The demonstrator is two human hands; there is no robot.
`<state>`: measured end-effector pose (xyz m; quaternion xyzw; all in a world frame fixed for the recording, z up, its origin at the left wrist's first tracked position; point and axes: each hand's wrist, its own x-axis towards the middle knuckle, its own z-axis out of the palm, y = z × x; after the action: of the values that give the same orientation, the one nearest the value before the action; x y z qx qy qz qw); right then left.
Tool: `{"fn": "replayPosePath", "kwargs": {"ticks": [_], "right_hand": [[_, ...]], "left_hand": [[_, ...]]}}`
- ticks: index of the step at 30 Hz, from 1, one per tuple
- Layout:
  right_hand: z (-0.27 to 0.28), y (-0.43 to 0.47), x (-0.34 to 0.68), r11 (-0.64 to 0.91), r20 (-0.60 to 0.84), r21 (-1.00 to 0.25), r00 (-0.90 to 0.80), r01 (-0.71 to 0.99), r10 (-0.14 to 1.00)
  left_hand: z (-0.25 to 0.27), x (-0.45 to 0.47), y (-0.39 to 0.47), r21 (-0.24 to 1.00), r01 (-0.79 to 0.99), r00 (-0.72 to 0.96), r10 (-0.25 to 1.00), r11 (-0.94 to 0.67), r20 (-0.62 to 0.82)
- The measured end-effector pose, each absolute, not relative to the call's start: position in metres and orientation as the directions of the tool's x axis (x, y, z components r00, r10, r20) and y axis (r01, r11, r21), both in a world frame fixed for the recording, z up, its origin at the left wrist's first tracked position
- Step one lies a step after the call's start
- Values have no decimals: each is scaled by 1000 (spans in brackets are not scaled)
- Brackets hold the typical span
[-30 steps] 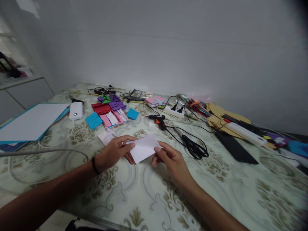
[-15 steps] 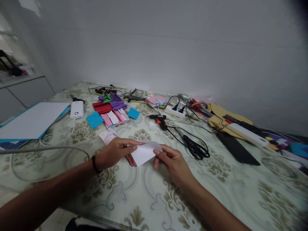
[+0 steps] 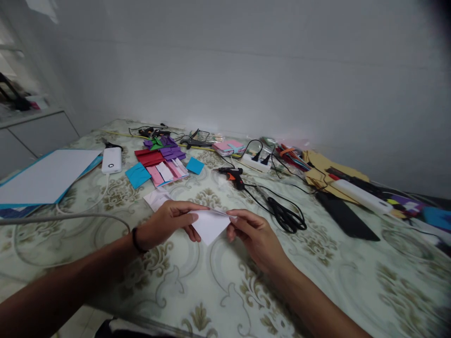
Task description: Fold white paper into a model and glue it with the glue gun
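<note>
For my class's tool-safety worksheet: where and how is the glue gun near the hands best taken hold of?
Probably take the glue gun by its handle, coming from the near right: the handle juts toward that side, while the nozzle points left.

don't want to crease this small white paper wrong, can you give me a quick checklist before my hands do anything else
1. Left hand holding the white paper: ok, at its left side.
2. Right hand holding it: ok, at its right corner.
3. Edges lined up: cannot tell, partly hidden.
4. Glue gun apart from both hands: ok.
5. Glue gun cool: cannot tell.
6. Coiled cable not touching the paper: ok.
</note>
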<state>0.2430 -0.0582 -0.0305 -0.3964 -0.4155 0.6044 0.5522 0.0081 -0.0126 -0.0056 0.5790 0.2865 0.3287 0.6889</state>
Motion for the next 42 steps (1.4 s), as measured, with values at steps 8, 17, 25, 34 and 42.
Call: {"fn": "replayPosePath", "kwargs": {"ticks": [8,17,25,34,42], "right_hand": [[-33,-56,246,-44,-48,-934,4,-356,999],[-30,-55,243,-36,-48,-942,28,-334,998],[-31,-60,240,-120,-107,-963,-69,-241,992],[-22,-61,249,338,286,-903,-213,265,934],[-31,-65,236,169,140,-956,-131,241,981]], "left_hand": [[-4,9,-13,993,-90,563,819,-72,111],[-10,8,-13,727,188,559,680,-661,475],[-2,11,-20,873,238,532,809,-426,250],[-5,12,-14,865,336,415,883,-372,219],[-7,12,-15,902,278,426,884,-331,193]]}}
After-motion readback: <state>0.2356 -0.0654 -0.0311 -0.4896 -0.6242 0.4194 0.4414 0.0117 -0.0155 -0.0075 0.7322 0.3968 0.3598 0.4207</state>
